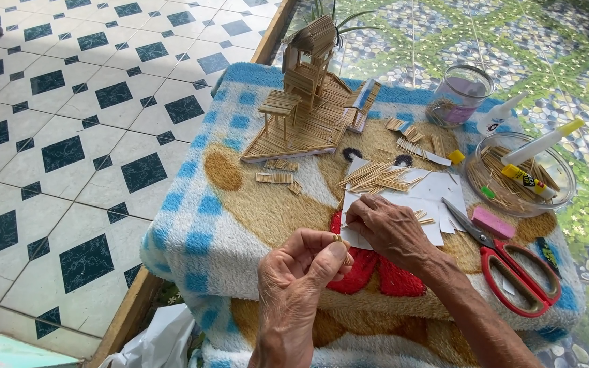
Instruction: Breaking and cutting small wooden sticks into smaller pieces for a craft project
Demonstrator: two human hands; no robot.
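The left hand (301, 266) pinches a thin wooden toothpick (340, 247) at six o'clock; the right hand (390, 228), fingers curled, presses smooth white paper (438, 191) on the fluffy towel (199, 225). At three o'clock, a round glass bowl (560, 194) holds toothpicks and glue tubes.

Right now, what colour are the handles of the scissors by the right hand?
Red handles on the scissors, lying beside the right hand; head view.
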